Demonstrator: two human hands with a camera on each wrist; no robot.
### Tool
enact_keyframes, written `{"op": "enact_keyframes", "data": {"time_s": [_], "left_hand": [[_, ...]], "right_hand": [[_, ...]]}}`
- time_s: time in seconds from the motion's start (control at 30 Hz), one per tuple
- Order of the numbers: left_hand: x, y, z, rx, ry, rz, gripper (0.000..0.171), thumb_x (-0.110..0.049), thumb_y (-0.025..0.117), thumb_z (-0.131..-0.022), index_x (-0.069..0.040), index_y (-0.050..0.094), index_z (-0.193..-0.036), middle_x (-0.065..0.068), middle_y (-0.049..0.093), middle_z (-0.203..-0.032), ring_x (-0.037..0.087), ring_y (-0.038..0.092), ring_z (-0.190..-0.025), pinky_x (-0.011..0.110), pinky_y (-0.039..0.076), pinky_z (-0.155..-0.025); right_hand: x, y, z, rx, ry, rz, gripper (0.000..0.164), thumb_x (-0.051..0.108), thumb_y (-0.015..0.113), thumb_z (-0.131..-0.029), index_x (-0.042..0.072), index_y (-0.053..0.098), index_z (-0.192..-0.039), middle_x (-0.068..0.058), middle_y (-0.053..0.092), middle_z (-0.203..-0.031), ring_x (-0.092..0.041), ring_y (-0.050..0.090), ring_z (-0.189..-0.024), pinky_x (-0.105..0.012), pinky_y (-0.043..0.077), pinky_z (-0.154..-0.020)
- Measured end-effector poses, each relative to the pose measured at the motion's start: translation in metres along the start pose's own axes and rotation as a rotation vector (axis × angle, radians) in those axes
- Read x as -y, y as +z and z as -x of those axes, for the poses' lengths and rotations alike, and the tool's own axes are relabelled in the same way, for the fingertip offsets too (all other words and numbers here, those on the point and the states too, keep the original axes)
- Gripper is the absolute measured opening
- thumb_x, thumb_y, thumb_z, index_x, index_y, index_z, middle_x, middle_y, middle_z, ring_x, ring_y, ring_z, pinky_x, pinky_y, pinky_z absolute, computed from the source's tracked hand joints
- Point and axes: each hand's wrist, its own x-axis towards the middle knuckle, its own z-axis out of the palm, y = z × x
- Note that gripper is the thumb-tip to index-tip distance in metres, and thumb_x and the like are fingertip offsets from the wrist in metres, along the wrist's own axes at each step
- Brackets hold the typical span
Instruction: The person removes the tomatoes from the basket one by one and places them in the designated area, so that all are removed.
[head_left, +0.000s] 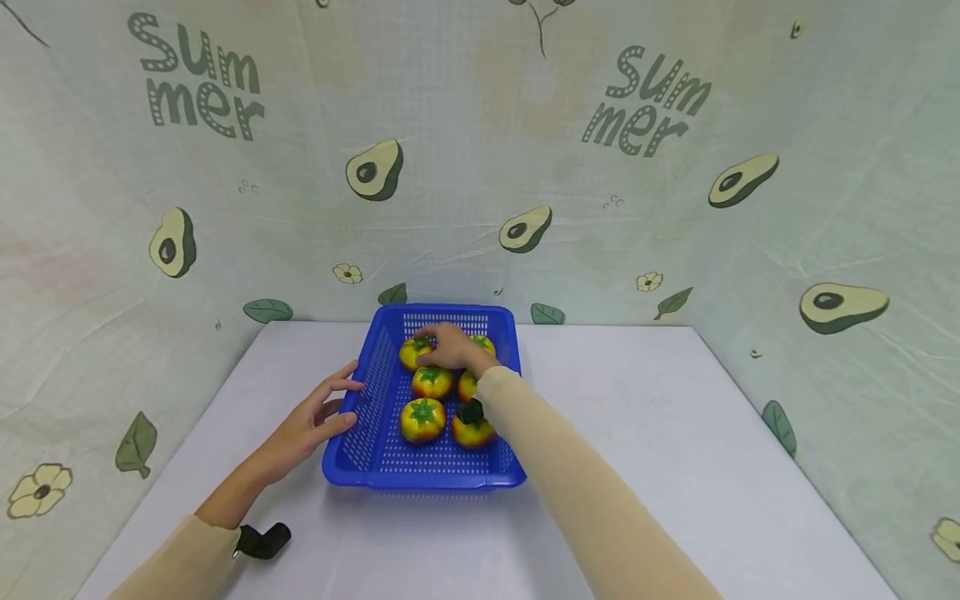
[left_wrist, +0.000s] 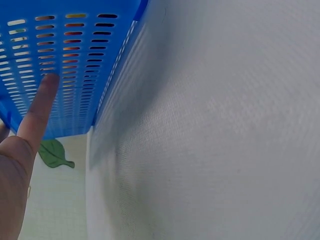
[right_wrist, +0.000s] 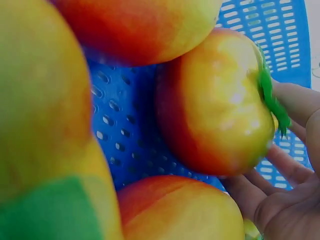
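Note:
A blue plastic basket (head_left: 423, 481) with slotted walls holds several yellow-and-red tomatoes (head_left: 422, 420) with green leafy tops. My right hand (head_left: 452, 347) reaches into its far part and holds the far-left tomato (head_left: 409, 353). In the right wrist view, fingers lie by the green top and along the side of that tomato (right_wrist: 220, 105), which leans among its neighbours. My left hand (head_left: 311, 421) is at the left rim, fingers loosely extended and touching it. The left wrist view shows one extended finger (left_wrist: 40, 107) against the slotted outer wall (left_wrist: 82, 55).
The basket stands on a white table (head_left: 637, 433), towards its back edge. Behind and on both sides hangs a pale cloth (head_left: 450, 100) printed with avocados, leaves and lettering. A small black device (head_left: 264, 542) is strapped at the left wrist. The right forearm crosses the basket's right wall.

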Motion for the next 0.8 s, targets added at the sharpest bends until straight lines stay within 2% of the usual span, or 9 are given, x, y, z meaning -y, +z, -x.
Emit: {"op": "enact_keyframes", "data": {"time_s": [0.33,0.8], "left_hand": [[0.0025,-0.0016,-0.0007,0.009,0.001,0.016,0.047,-0.024,0.060,-0.109,-0.016,0.047,-0.153,0.008,0.012,-0.179,0.055,0.044,-0.145,0.070,0.045,-0.110],[0.0034,-0.0034,0.0002,0.018,0.011,0.029,0.048,-0.023,0.060,-0.109,-0.015,0.047,-0.154,0.006,0.012,-0.179,0.054,0.044,-0.146,0.067,0.047,-0.110]], "right_hand": [[0.0066,0.0049,-0.0024,0.009,0.010,-0.038,0.056,0.020,0.075,-0.100,0.006,0.057,-0.151,-0.016,0.059,-0.151,-0.032,0.058,-0.135,-0.045,0.046,-0.117],[0.0060,0.0091,-0.0064,0.002,0.015,-0.017,0.058,0.021,0.077,-0.099,0.011,0.057,-0.152,-0.015,0.060,-0.149,-0.030,0.059,-0.132,-0.044,0.048,-0.116]]}}
